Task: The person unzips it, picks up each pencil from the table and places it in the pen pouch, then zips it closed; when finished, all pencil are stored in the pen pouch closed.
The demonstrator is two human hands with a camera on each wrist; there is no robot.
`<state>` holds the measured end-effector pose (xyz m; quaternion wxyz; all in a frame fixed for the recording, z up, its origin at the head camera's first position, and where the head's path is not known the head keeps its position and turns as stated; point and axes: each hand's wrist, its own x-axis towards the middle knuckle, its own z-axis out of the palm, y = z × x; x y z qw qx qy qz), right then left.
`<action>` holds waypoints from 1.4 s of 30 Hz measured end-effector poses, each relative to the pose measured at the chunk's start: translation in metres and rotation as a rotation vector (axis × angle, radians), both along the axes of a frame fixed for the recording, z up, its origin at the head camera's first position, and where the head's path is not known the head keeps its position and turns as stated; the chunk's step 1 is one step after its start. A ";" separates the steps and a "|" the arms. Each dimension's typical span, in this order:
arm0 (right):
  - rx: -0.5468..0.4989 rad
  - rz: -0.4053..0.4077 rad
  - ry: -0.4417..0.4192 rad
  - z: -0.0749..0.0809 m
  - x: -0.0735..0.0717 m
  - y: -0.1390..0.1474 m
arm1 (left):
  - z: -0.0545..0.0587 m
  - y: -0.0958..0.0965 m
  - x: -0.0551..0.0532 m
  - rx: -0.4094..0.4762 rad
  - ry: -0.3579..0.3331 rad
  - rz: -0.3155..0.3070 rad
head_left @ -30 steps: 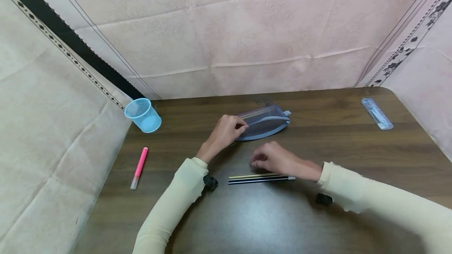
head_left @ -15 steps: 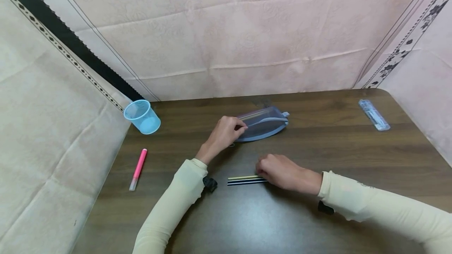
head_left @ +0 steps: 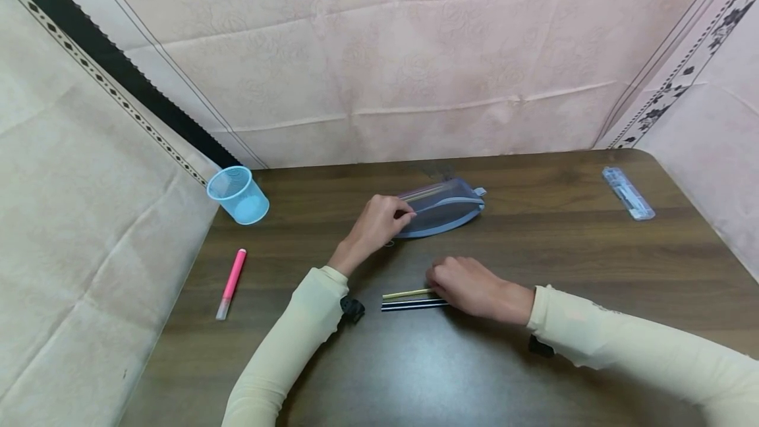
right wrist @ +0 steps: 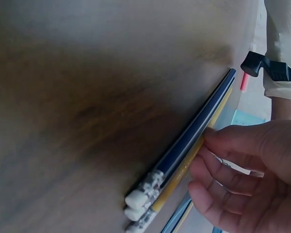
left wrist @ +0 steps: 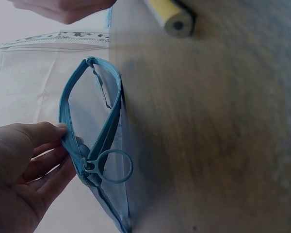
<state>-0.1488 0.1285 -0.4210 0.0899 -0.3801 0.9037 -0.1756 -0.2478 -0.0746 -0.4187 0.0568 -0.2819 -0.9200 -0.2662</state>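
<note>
Left hand: grip pinches edge of unzipped blue mesh pouch on table. Right hand: grip pinches yellow pencil, just beside dark pencils, nearer the person than the pouch.

In the head view, the right hand, a second ago held off the pencils on their twelve o'clock side, has come down toward five o'clock and now pinches the yellow pencil. That pencil has shifted toward twelve o'clock from the dark pencils, opening a gap that widens toward three o'clock.
</note>
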 end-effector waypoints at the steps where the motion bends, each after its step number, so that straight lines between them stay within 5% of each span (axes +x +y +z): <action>1: 0.010 -0.004 0.013 0.000 -0.001 0.000 | 0.000 0.000 0.000 0.000 -0.002 0.000; 14: 0.094 0.012 0.120 -0.004 -0.007 -0.002 | 0.000 0.000 -0.001 0.005 -0.005 -0.009; 21: 0.154 0.202 0.399 -0.003 -0.014 0.004 | -0.001 0.000 -0.001 0.005 -0.007 -0.012; 24: 0.129 0.275 0.381 0.005 -0.018 0.010 | 0.000 0.000 -0.001 0.010 -0.012 -0.011; 29: -0.010 0.332 0.220 0.023 -0.021 0.016 | 0.001 0.000 -0.003 0.005 -0.005 -0.016; 35: -0.359 0.303 -0.110 0.038 -0.018 0.016 | 0.001 0.000 -0.003 0.011 -0.003 -0.024; 42: -0.695 0.151 -0.703 0.038 -0.019 0.016 | 0.002 0.001 -0.004 0.005 -0.014 -0.011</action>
